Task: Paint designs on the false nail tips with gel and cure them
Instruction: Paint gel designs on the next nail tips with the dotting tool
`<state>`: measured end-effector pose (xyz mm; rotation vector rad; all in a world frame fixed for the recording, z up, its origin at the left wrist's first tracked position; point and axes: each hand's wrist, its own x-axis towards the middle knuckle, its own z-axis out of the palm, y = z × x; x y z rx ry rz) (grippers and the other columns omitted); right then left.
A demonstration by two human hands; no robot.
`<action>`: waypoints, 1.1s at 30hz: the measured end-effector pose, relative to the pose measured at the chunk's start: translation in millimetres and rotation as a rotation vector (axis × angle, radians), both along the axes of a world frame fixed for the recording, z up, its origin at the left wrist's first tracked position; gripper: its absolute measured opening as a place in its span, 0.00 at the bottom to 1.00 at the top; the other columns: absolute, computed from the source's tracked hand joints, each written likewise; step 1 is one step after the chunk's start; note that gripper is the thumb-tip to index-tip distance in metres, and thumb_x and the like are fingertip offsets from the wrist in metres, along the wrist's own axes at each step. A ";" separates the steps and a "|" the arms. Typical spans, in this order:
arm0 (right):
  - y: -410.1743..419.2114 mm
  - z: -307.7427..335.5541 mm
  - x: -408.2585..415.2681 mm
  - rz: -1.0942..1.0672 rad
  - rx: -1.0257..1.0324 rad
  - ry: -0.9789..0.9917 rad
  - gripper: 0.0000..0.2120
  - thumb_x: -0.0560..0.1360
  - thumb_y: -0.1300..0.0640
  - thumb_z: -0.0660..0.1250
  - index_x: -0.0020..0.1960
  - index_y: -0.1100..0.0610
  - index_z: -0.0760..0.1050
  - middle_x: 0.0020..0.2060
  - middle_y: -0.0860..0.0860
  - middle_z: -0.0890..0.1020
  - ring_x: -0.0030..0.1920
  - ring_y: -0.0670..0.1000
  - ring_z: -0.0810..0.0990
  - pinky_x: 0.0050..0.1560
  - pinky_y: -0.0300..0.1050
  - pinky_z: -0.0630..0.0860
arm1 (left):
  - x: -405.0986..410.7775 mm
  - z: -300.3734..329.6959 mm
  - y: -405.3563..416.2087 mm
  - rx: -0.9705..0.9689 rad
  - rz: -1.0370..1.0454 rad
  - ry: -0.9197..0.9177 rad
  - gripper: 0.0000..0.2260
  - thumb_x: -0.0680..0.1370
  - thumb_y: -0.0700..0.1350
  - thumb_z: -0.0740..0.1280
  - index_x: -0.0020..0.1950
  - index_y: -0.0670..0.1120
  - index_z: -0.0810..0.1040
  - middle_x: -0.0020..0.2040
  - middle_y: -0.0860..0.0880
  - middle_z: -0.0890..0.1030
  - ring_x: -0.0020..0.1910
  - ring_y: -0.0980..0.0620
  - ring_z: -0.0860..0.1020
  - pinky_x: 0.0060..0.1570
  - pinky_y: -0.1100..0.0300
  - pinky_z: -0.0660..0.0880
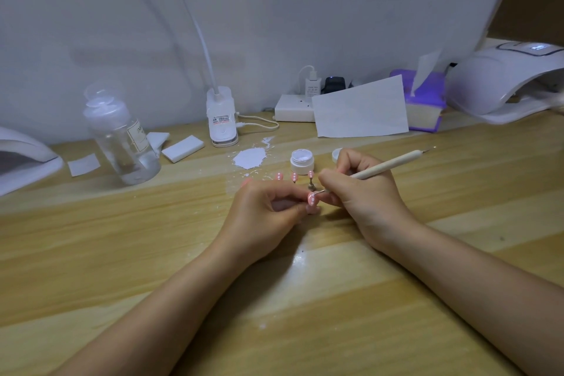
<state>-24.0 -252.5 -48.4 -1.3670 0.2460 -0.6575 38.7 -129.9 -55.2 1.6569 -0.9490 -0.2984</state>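
Step in hand, by the look of it: dotting white gel onto a pink nail tip w/ a dotting pen. To do it well, the person should keep both wrists planted on the worktop, touch the tip lightly, lift straight up so each dot stays round, and reload from the open gel jar before the dots thin out. Spacing should prob. match the dotted tips on stands just behind the hands, toward the back edge.

Left hand: fingers curled in, thumb & forefinger pinching the stand under the nail tip, held just above the worktop near its middle. Exactly what they pinch is partly hidden.

Right hand: fingers closed round the pen in a writing grip, metal point at the nail tip's upper edge; actual contact can't be told.

Curing lamp sits at the back right corner, for after.
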 end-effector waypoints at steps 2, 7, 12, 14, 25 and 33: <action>-0.2 -0.3 0.0 -0.005 0.004 0.002 0.19 0.69 0.74 0.62 0.27 0.58 0.60 0.16 0.43 0.65 0.17 0.42 0.70 0.28 0.36 0.76 | 0.3 -0.5 -0.1 -0.004 -0.003 -0.003 0.10 0.71 0.33 0.70 0.40 0.49 0.82 0.41 0.49 0.84 0.43 0.56 0.82 0.41 0.71 0.73; -1.7 0.6 0.1 -0.027 0.083 -0.021 0.20 0.70 0.72 0.64 0.26 0.57 0.61 0.16 0.45 0.67 0.17 0.41 0.70 0.26 0.35 0.76 | 2.0 -2.9 -0.3 0.013 -0.004 -0.014 0.07 0.71 0.34 0.70 0.43 0.45 0.83 0.42 0.47 0.85 0.44 0.54 0.83 0.43 0.66 0.74; -3.6 3.7 -2.4 -0.129 0.090 -0.052 0.19 0.71 0.59 0.69 0.27 0.55 0.63 0.17 0.43 0.69 0.19 0.40 0.69 0.23 0.33 0.72 | 1.2 -2.4 -1.8 -0.004 0.015 0.023 0.09 0.71 0.32 0.69 0.39 0.45 0.82 0.37 0.47 0.84 0.41 0.53 0.83 0.37 0.70 0.73; -8.7 7.3 -0.6 -0.202 0.020 -0.034 0.19 0.70 0.54 0.71 0.27 0.53 0.65 0.18 0.42 0.69 0.22 0.39 0.69 0.23 0.33 0.69 | 1.5 -2.9 -1.8 0.000 0.027 0.026 0.08 0.71 0.32 0.69 0.39 0.45 0.82 0.37 0.47 0.84 0.41 0.51 0.83 0.36 0.71 0.73; -41.9 37.9 41.8 -0.198 -0.575 0.280 0.20 0.71 0.46 0.70 0.28 0.56 0.69 0.22 0.49 0.76 0.25 0.43 0.74 0.33 0.41 0.72 | 0.4 -0.5 -1.7 -0.009 0.018 0.071 0.08 0.71 0.31 0.68 0.38 0.44 0.81 0.33 0.52 0.83 0.37 0.58 0.82 0.34 0.71 0.73; -40.0 34.7 76.9 -0.161 -0.826 0.547 0.12 0.67 0.56 0.68 0.27 0.53 0.68 0.26 0.46 0.74 0.31 0.46 0.72 0.30 0.40 0.64 | 0.5 -0.6 -2.0 -0.009 0.031 0.080 0.08 0.72 0.32 0.68 0.39 0.43 0.82 0.35 0.47 0.84 0.41 0.47 0.83 0.35 0.68 0.76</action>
